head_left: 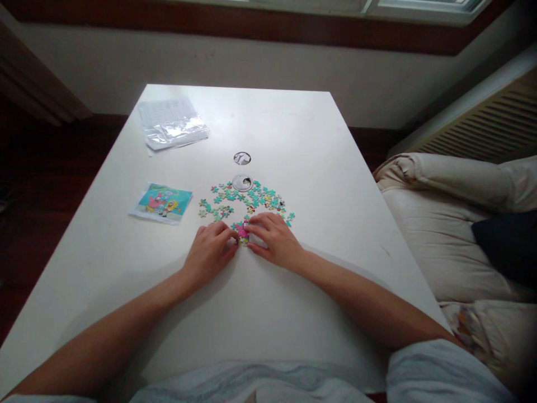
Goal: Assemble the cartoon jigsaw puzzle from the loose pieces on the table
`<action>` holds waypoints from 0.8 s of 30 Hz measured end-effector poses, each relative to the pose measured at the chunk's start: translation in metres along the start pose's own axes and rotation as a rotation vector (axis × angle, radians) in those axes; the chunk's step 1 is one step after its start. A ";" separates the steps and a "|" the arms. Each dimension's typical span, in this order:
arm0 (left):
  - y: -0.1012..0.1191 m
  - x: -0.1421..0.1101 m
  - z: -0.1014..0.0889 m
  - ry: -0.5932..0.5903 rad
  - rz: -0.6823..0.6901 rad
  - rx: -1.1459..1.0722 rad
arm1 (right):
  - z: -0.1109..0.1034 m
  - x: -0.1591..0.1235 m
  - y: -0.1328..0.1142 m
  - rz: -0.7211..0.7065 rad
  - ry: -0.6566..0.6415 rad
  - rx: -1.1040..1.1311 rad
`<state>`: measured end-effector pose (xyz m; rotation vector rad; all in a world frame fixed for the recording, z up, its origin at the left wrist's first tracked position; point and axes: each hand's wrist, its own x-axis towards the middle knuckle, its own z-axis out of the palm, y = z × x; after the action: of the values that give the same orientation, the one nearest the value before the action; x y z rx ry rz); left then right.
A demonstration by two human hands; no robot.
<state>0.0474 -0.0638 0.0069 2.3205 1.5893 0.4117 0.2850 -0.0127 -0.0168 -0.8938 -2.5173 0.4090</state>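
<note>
Small jigsaw puzzle pieces (266, 196), mostly teal with some yellow and pink, are spread in a loose arc on the white table. Close to me lies a joined pink and yellow cluster of pieces (242, 230). My left hand (212, 246) grips the cluster's left edge, thumb and index finger bent together. From the right, my right hand (274, 240) holds the other side, its fingers curled over the edge. The fingertips partly hide the cluster. To the left, a picture card (163, 203) with cartoon figures on teal lies flat.
A clear plastic sleeve with papers (173, 124) lies at the table's far left. Behind the pieces are a round metal grommet (242, 182) and a round hole (242, 158) in the white table (319, 336). A beige sofa (428, 235) stands along the right side.
</note>
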 end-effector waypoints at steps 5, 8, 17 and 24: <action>0.004 0.003 0.005 0.038 0.010 0.049 | 0.000 0.000 -0.001 -0.010 0.009 0.002; 0.005 0.003 0.005 0.055 0.017 0.079 | -0.001 0.000 -0.001 -0.007 0.010 0.005; 0.009 0.002 0.003 0.087 0.037 0.141 | -0.002 0.001 -0.001 -0.005 0.009 0.011; 0.009 0.002 0.005 0.101 0.039 0.124 | 0.000 0.000 0.000 -0.006 0.009 0.013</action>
<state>0.0577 -0.0654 0.0063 2.4626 1.6614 0.4583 0.2845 -0.0127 -0.0163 -0.8807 -2.5062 0.4180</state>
